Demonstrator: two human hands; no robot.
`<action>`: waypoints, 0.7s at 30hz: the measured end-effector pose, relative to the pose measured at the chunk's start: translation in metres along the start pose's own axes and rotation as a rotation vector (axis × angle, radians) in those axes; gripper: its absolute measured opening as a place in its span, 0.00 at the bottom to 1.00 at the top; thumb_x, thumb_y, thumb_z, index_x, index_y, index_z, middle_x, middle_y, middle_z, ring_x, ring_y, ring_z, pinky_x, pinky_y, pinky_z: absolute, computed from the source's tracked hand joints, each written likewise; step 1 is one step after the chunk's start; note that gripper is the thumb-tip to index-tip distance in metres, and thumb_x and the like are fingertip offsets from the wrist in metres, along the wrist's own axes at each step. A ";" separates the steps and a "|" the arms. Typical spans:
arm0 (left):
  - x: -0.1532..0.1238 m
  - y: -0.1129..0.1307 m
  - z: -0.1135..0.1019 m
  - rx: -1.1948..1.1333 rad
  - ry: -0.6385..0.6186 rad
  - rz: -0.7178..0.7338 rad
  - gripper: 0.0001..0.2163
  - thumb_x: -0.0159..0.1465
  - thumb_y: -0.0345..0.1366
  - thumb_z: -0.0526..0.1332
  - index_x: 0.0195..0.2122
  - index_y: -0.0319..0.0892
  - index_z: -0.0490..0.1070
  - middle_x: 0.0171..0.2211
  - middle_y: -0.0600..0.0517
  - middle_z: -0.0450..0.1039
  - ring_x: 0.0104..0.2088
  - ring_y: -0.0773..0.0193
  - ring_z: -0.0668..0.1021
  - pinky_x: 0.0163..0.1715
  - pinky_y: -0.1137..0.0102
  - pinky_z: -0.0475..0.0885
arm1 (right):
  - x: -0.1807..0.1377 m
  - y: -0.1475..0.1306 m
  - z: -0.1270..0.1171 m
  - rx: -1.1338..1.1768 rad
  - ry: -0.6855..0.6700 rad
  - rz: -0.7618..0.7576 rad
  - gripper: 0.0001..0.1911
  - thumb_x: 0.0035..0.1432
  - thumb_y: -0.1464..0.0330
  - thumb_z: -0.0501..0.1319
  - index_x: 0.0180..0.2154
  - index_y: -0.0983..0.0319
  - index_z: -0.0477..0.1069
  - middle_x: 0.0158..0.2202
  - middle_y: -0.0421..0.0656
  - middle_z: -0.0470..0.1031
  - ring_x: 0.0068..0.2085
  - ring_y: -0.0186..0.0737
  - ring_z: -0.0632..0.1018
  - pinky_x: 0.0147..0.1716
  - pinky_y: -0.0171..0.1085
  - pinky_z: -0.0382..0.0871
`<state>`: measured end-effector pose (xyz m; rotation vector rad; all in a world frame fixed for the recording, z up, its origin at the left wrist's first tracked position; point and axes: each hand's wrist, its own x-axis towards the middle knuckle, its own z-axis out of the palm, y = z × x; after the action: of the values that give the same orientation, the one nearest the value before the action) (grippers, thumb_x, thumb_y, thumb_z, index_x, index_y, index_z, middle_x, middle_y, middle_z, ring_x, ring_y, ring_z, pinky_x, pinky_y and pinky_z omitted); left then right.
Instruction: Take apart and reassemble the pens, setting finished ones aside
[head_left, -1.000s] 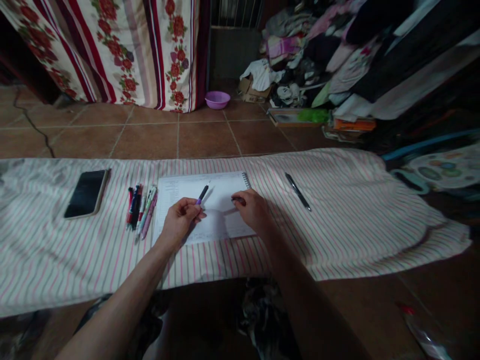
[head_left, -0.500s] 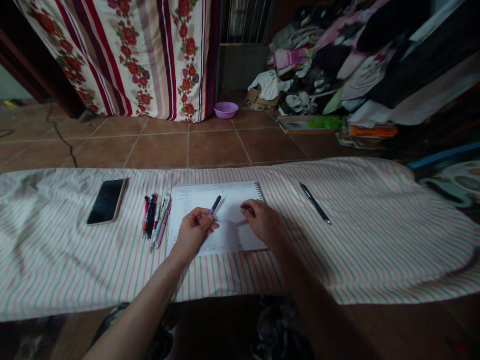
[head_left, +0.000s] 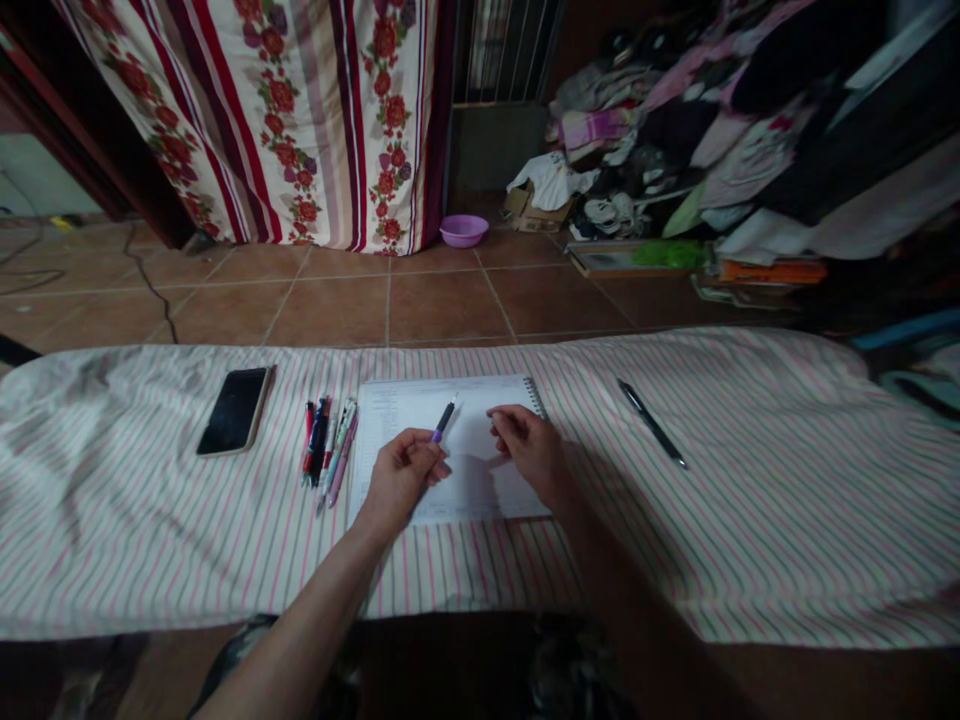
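the left hand (head_left: 409,470) has its thumb and fingers closed on a purple-and-black pen (head_left: 444,420), whose pale tip points far and to the right. that pen is over the middle of an open spiral notebook (head_left: 420,402). the right hand (head_left: 531,447) is at the notebook's right part, thumb and fingertips drawn close together; whether they pinch something small, i cannot tell. left of the notebook lies a bunch of pens (head_left: 328,452), and farther left a phone (head_left: 235,411). a dark pen (head_left: 652,424) lies to the right, slanting across the striped cloth (head_left: 787,480).
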<state>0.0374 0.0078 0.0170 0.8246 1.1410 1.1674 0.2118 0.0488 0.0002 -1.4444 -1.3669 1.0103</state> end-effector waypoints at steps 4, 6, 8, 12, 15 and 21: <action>-0.001 0.000 0.001 -0.010 0.010 0.000 0.13 0.50 0.40 0.65 0.32 0.37 0.69 0.19 0.52 0.72 0.18 0.71 0.70 0.20 0.75 0.61 | -0.002 -0.011 0.001 0.208 -0.004 0.130 0.19 0.46 0.54 0.60 0.33 0.62 0.71 0.23 0.39 0.69 0.21 0.30 0.68 0.19 0.31 0.62; -0.001 0.000 0.002 -0.018 0.008 0.002 0.12 0.49 0.39 0.66 0.31 0.37 0.70 0.19 0.52 0.72 0.18 0.71 0.70 0.19 0.75 0.61 | -0.004 -0.014 0.002 0.297 -0.031 0.197 0.20 0.44 0.54 0.62 0.33 0.63 0.72 0.24 0.39 0.70 0.23 0.29 0.69 0.21 0.30 0.62; -0.002 0.001 0.004 -0.018 0.010 0.003 0.12 0.49 0.39 0.66 0.31 0.37 0.70 0.19 0.53 0.72 0.19 0.71 0.70 0.19 0.75 0.61 | -0.006 -0.016 0.002 0.360 -0.054 0.251 0.20 0.43 0.54 0.63 0.33 0.63 0.72 0.26 0.39 0.70 0.25 0.29 0.69 0.22 0.30 0.63; -0.001 0.001 0.007 -0.004 0.010 0.004 0.11 0.50 0.38 0.65 0.30 0.37 0.69 0.19 0.53 0.71 0.19 0.71 0.70 0.20 0.75 0.61 | -0.011 -0.019 0.004 0.383 -0.082 0.297 0.19 0.43 0.56 0.64 0.33 0.63 0.72 0.27 0.40 0.71 0.27 0.30 0.70 0.24 0.30 0.63; -0.001 0.000 0.009 -0.006 -0.002 0.012 0.11 0.50 0.38 0.65 0.31 0.37 0.70 0.20 0.53 0.72 0.19 0.72 0.70 0.20 0.75 0.62 | -0.012 -0.020 0.005 0.359 -0.096 0.278 0.18 0.40 0.60 0.66 0.33 0.63 0.72 0.25 0.38 0.69 0.26 0.30 0.69 0.25 0.31 0.62; -0.001 -0.001 0.011 -0.006 -0.008 -0.003 0.11 0.50 0.37 0.65 0.31 0.37 0.70 0.21 0.52 0.72 0.19 0.71 0.71 0.21 0.74 0.62 | -0.014 -0.020 0.005 0.382 -0.146 0.236 0.16 0.46 0.58 0.61 0.34 0.62 0.72 0.23 0.36 0.65 0.23 0.28 0.65 0.21 0.30 0.57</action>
<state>0.0484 0.0073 0.0193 0.8218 1.1309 1.1638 0.2006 0.0356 0.0182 -1.2782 -1.0430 1.4664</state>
